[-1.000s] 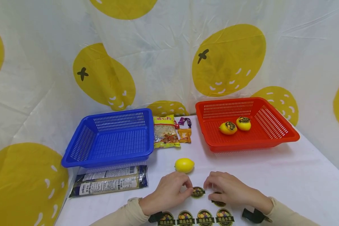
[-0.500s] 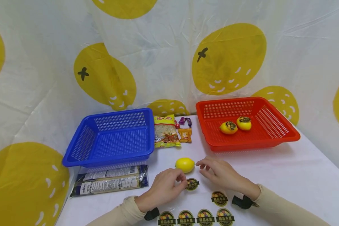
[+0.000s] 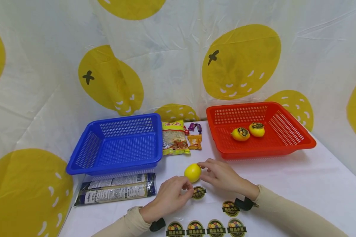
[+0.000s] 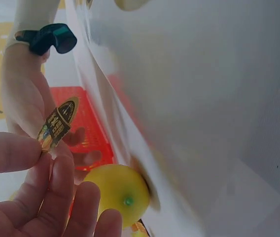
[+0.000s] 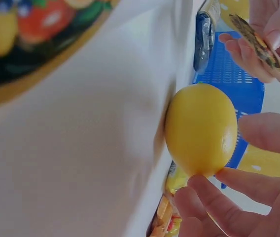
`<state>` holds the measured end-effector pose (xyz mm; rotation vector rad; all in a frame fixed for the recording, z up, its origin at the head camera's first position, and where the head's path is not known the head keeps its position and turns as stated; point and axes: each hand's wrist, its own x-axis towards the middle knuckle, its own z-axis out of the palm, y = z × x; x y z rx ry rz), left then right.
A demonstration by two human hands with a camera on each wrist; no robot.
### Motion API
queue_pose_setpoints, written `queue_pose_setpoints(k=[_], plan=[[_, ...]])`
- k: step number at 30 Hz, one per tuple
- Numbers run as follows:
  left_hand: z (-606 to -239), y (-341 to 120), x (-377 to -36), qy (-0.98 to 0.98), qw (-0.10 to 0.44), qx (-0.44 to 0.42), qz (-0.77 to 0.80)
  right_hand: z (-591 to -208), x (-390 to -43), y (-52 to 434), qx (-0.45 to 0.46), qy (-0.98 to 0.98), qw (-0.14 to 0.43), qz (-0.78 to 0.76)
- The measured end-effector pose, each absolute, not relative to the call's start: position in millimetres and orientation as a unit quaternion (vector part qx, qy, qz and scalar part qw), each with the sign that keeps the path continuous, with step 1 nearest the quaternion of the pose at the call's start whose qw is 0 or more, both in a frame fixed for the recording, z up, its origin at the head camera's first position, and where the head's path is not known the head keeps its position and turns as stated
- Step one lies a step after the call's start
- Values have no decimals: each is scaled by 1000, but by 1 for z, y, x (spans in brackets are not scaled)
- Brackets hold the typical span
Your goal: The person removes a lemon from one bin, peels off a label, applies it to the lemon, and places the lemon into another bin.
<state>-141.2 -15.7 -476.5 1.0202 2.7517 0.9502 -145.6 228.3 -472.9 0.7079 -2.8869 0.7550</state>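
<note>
Left hand: grip pinched on a round sticker, held just above the counter, near the front edge. Right hand: fingertips curled around the lemon, which sits on the counter just behind the sticker, between the blue basket and red basket. Red basket holds two stickered lemons. More stickers on a sheet at the front edge. Snack packets between the baskets; a dark packet in front of the blue one.
</note>
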Motion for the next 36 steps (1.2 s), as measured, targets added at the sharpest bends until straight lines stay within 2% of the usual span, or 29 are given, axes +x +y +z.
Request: queue_pose_setpoints(k=[15, 25, 36], plan=[[-477, -20, -150, 892, 8, 296, 341, -477, -162, 213, 218, -946, -1, 241], [-477, -22, -161, 882, 23, 254, 396, -484, -169, 207, 230, -936, 5, 267], [-479, -17, -180, 871, 1, 237, 431, -484, -168, 205, 219, -931, 3, 292]])
